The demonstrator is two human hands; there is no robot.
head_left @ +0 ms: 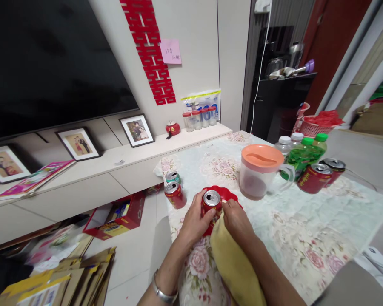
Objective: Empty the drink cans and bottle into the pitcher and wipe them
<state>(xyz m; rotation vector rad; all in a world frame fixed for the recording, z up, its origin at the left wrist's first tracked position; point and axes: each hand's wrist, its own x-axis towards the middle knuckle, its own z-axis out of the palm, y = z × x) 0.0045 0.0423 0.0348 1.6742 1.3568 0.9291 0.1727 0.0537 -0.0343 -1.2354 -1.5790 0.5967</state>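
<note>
A red can with an opened top stands over a red scalloped dish near the table's front left. My left hand is wrapped round the can's left side. On the can's right, my right hand grips a yellow cloth, its fingers pressed together beside the can. The cloth hangs down toward me between my forearms. Part of the can's lower side is hidden by my fingers.
Left of the dish stand another red can and a green can. Behind it is a pitcher with an orange lid. Green bottles and two cans stand at the right. A flowered cloth covers the table.
</note>
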